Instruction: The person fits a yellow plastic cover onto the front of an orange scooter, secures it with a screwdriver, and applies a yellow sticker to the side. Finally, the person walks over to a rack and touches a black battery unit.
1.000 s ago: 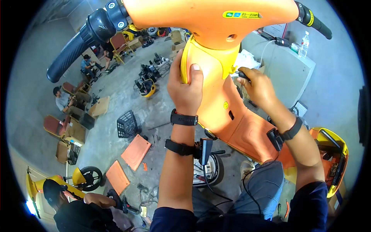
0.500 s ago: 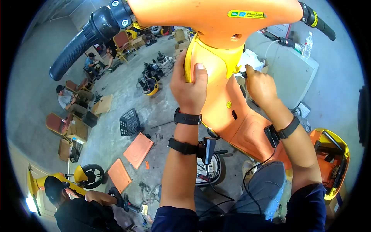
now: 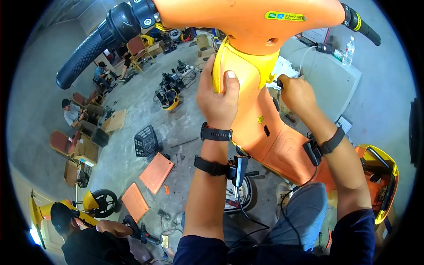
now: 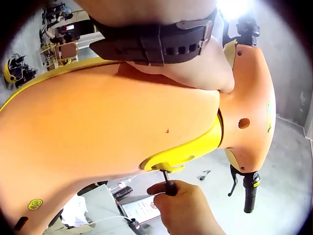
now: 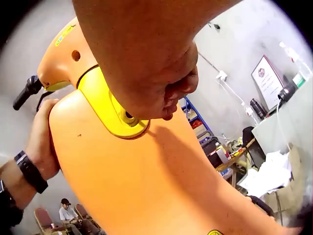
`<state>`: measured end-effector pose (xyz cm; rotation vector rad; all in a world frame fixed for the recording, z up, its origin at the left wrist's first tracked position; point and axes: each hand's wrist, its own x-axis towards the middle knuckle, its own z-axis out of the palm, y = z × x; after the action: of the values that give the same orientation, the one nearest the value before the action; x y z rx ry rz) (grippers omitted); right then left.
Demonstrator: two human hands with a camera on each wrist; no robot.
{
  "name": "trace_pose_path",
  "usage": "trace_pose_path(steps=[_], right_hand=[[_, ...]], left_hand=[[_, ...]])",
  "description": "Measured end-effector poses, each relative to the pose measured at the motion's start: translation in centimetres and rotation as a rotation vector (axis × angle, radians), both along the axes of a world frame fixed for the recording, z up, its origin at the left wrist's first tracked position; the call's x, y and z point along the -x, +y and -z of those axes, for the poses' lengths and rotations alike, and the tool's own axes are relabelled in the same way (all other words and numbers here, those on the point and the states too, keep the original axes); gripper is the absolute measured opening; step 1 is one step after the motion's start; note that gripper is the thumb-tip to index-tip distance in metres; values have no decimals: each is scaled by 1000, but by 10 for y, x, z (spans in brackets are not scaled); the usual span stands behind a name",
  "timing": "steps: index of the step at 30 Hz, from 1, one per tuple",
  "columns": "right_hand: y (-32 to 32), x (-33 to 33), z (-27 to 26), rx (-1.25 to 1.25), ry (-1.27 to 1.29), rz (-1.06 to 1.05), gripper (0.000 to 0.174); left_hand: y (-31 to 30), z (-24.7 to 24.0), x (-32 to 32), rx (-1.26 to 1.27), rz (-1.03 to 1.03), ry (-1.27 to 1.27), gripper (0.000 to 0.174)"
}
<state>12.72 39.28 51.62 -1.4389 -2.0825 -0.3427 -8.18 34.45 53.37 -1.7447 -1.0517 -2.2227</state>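
Top centre of the head view: the left hand (image 3: 217, 99) grips the yellow panel (image 3: 245, 66), thumb on its face; just right, the right hand (image 3: 297, 95) is closed round a screwdriver (image 3: 277, 82) at the panel's edge

Scooter repair workshop: bare concrete floor (image 3: 185, 128); loose orange panels (image 3: 155, 173) at 8 o'clock; dismantled parts pile (image 3: 170, 90) at 11; seated workers (image 3: 70, 112) at 9.

At the scooter (image 3: 282, 150)
Left edge of front panel (image 3: 247, 110): left hand (image 3: 216, 99); right edge: right hand (image 3: 298, 95) with screwdriver (image 3: 277, 82); handlebar (image 3: 247, 17) above
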Motion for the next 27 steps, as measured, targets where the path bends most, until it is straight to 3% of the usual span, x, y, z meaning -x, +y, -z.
trace_pose_path(steps=[9,12,17,22,27], right_hand=[[-5,-1,-4,119,87,-45,16],[-10,3,-9,201,133,-16,17],[-12,3,-7,169,82,-2,16],[-20,11,-11,145,-31,117,17],[-22,12,-16,189,-35,108,18]], left_hand=[[0,-1,1,-8,-54,53,44],[-8,-4,-2,66,47,27,41],[-5,-1,-4,45,47,-48,47],[-2,0,0,34,41,-35,45],[-2,-1,-3,38,98,-55,41]])
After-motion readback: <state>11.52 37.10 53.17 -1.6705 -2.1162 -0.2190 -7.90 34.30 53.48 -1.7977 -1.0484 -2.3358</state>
